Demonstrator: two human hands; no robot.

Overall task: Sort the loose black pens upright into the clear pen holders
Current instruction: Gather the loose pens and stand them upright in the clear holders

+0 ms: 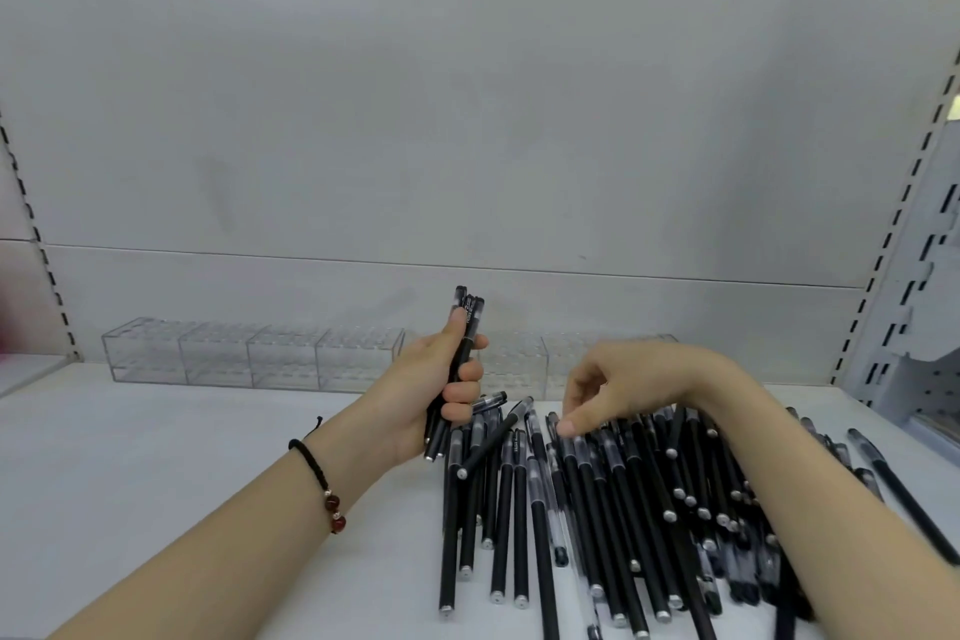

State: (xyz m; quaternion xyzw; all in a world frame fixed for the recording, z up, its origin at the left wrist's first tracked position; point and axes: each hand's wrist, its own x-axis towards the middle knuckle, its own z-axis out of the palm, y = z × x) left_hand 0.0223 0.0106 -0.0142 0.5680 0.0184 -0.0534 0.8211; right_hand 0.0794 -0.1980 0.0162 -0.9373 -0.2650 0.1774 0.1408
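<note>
Gripping: L hand [434, 398] round pen bundle [469, 314], upright
R hand [623, 387]: tips on pile [613, 494], right; grip can't tell
Holders [249, 353]: far, along wall

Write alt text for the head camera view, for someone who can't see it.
A person's left hand grips a bundle of black pens upright above a white shelf, while the right hand reaches down into a pile of loose black pens. A row of clear pen holders stands behind them, with no pens visible inside.
</note>
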